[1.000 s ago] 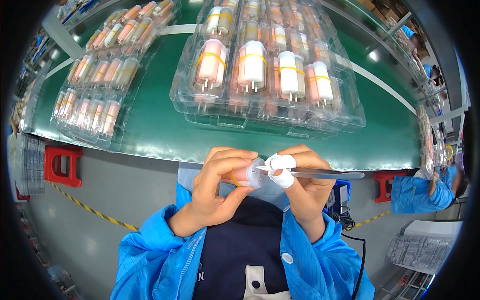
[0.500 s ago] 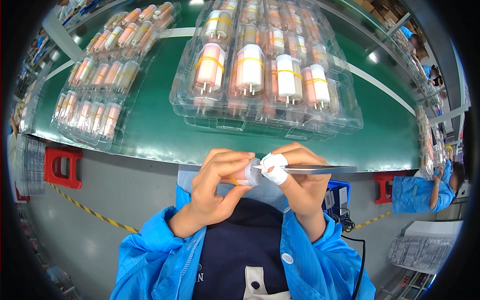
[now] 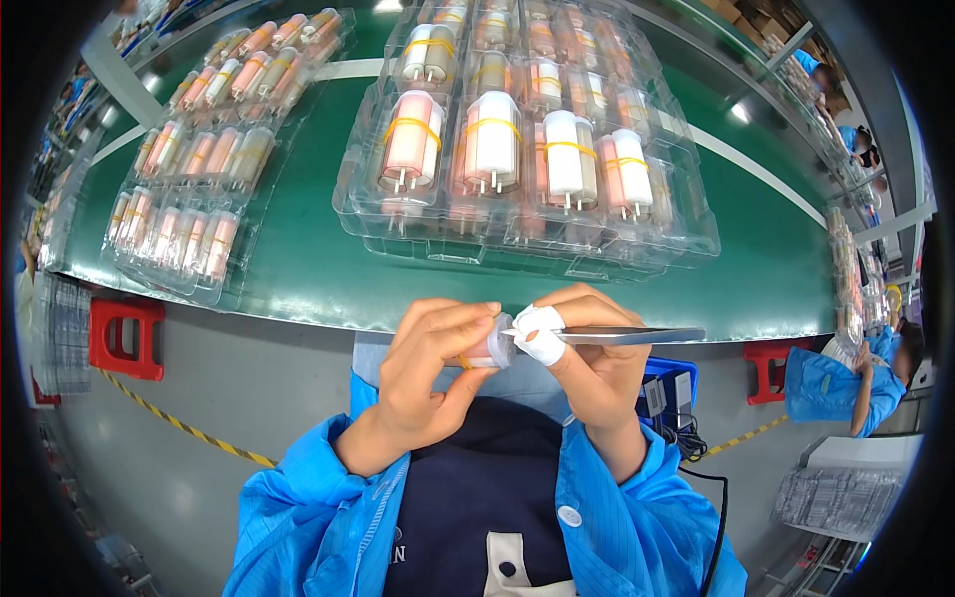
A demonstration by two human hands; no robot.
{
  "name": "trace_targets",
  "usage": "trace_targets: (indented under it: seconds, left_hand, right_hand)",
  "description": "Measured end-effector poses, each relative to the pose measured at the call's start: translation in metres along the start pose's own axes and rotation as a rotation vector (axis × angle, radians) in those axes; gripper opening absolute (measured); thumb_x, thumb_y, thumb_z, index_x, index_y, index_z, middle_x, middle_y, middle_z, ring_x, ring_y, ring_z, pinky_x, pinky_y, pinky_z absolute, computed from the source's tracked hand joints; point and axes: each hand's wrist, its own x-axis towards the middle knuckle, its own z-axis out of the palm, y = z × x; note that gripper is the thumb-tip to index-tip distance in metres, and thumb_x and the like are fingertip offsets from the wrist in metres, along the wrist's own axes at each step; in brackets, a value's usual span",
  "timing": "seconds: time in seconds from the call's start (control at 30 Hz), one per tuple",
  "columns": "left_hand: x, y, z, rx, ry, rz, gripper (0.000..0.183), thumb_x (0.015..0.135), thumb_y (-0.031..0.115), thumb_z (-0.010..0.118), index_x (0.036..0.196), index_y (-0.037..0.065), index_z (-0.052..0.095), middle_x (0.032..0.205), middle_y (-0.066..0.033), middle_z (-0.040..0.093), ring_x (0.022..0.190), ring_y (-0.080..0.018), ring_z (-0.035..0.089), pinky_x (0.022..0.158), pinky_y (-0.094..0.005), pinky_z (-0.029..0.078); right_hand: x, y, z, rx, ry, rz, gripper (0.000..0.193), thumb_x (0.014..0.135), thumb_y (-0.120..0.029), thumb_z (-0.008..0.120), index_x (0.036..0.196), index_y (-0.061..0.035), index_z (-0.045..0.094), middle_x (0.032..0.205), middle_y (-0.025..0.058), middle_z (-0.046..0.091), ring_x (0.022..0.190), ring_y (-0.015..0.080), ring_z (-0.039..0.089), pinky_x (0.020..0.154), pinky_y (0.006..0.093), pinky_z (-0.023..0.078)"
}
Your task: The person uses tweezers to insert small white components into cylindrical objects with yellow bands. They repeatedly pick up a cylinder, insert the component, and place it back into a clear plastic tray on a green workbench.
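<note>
In my left hand (image 3: 423, 373) lies a short cylinder bundle (image 3: 485, 350), pinkish with a pale translucent end, a strip of yellow band showing near my fingers. Its pale end faces right; my palm and fingers hide the rest. My right hand (image 3: 602, 368) pinches a pair of metal tweezers (image 3: 637, 335) between thumb and forefinger, both wrapped in white finger tape (image 3: 542, 346). The tweezers' tip points left and meets or nearly meets the bundle's pale end; whether they touch, I cannot tell. Both hands are just in front of the bench's near edge.
Beyond my hands, stacked clear plastic trays (image 3: 373, 214) stand on the green bench (image 3: 298, 269), holding pink, white and grey banded cylinders with prongs. More trays (image 3: 189, 284) lie at left. A red stool (image 3: 96, 333), a blue bin (image 3: 688, 370) and a co-worker's blue sleeve (image 3: 821, 383) flank me.
My hands and the tweezers have barely shifted, with the tip still by the bundle's end. At the far right, the co-worker has moved slightly.
</note>
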Motion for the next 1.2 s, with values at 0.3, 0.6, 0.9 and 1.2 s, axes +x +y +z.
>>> trace_targets:
  seconds: [0.3, 0.6, 0.9, 1.2]
  left_hand:
    - [0.003, -0.005, -0.007, 0.22, -0.137, 0.156, 0.046, 0.065, -0.006, 0.072, 0.108, -0.002, 0.059, 0.11, -0.0185, 0.063, 0.091, -0.0321, 0.059, 0.074, -0.0357, 0.05]
    - [-0.005, -0.004, 0.003, -0.346, 0.05, -0.12, 0.043, 0.074, -0.001, 0.072, 0.112, -0.001, 0.052, 0.112, -0.0215, 0.061, 0.103, -0.0277, 0.057, 0.084, -0.036, 0.05]
    - [-0.007, -0.006, 0.004, -0.352, 0.056, -0.116, 0.043, 0.074, -0.002, 0.072, 0.111, -0.002, 0.052, 0.112, -0.0219, 0.061, 0.102, -0.028, 0.058, 0.08, -0.0345, 0.052]
    - [-0.004, -0.004, 0.001, -0.258, 0.034, -0.047, 0.043, 0.072, -0.003, 0.072, 0.111, -0.003, 0.053, 0.111, -0.0221, 0.062, 0.1, -0.0281, 0.058, 0.079, -0.0336, 0.053]
  right_hand:
    - [0.003, -0.004, -0.009, -0.114, -0.126, 0.024, 0.011, 0.077, 0.002, 0.064, 0.088, 0.0019, 0.066, 0.083, 0.0124, 0.065, 0.074, 0.0176, 0.063, 0.064, 0.0271, 0.048]
    - [-0.006, -0.002, 0.003, 0.081, 0.065, -0.031, 0.015, 0.076, -0.001, 0.07, 0.091, 0.0005, 0.068, 0.087, 0.0132, 0.067, 0.078, 0.0182, 0.064, 0.067, 0.0277, 0.049]
    - [-0.003, -0.007, 0.004, -0.012, 0.023, -0.006, 0.014, 0.077, 0.0, 0.069, 0.091, 0.0005, 0.068, 0.085, 0.0128, 0.066, 0.076, 0.0179, 0.063, 0.066, 0.027, 0.049]
    - [-0.003, -0.009, 0.003, -0.029, 0.011, -0.045, 0.015, 0.077, -0.002, 0.069, 0.091, 0.001, 0.067, 0.084, 0.0129, 0.065, 0.075, 0.0177, 0.062, 0.065, 0.027, 0.048]
